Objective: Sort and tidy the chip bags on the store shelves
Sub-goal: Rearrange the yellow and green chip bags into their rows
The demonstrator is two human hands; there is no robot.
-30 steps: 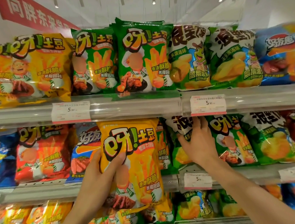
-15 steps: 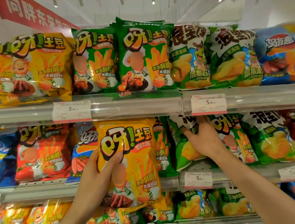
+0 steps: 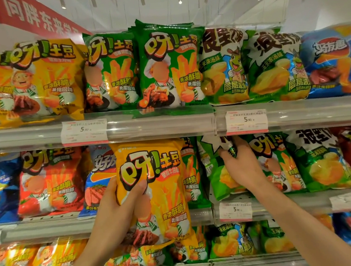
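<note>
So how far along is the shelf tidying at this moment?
Looks done: the top shelf, where yellow, green, corn-soup and blue bags stand grouped by kind. In hand: the left hand holds a yellow chip bag in front of the middle shelf, and the right hand grips the top of a green bag there. Left: the middle shelf, whose kinds are mixed.

Shop: price-tagged shelves (image 3: 148, 126) of snacks

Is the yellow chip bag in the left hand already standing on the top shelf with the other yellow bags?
No, the left hand holds the yellow chip bag in front of the middle shelf.
</note>
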